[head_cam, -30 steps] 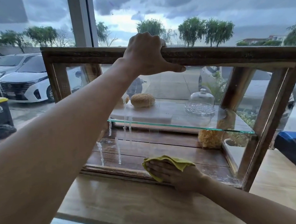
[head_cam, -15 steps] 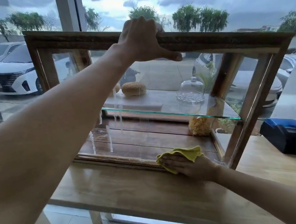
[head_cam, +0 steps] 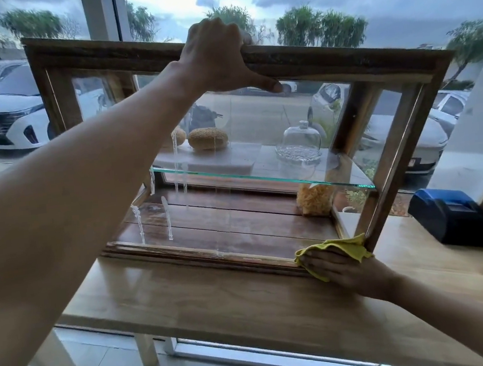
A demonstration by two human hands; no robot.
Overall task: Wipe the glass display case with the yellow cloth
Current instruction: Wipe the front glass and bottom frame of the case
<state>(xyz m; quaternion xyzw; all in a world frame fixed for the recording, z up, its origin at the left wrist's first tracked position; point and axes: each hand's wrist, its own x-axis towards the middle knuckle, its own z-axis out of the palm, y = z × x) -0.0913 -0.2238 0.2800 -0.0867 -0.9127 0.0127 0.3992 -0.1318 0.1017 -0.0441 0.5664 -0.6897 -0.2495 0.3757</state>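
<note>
A wooden-framed glass display case (head_cam: pixel 326 64) stands on a wooden table in front of a window. White foam streaks run down the left part of its front glass (head_cam: pixel 237 212). My left hand (head_cam: pixel 218 58) grips the top rail of the frame, thumb on the glass. My right hand (head_cam: pixel 341 270) presses the yellow cloth (head_cam: pixel 349 246) against the bottom right corner of the case, where the lower rail meets the right post.
Inside, a glass shelf (head_cam: pixel 263 177) carries a bread roll (head_cam: pixel 208 138) and a glass dome (head_cam: pixel 301 141). A blue and black device (head_cam: pixel 450 216) sits on the table (head_cam: pixel 216 297) to the right of the case. Parked cars show through the window.
My right hand has slid the yellow cloth to the right along the bottom rail, from near the middle to the right corner. My left hand stays on the top rail.
</note>
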